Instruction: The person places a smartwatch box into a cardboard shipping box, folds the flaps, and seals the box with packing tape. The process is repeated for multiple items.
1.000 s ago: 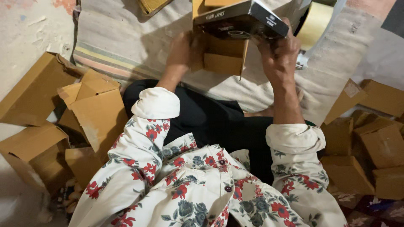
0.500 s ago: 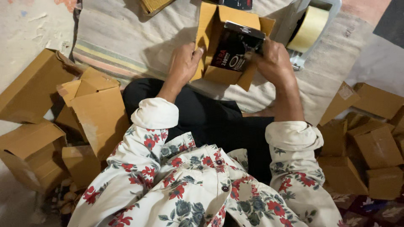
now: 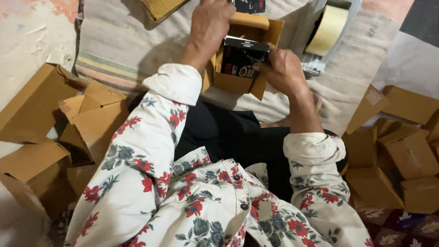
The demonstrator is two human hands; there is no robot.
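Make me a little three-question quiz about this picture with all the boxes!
1. True or false: the black box is going into an open carton.
2. Which hand grips the black box? A. left hand B. right hand
3. What roll lies beyond the right hand?

Key: 1. True. 2. B; the left hand holds the carton's side. 3. A tape roll in a dispenser.

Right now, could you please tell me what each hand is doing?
Left hand: closed on the rim of the open brown cardboard box.
Right hand: closed on the black rectangular product carton standing in that box.
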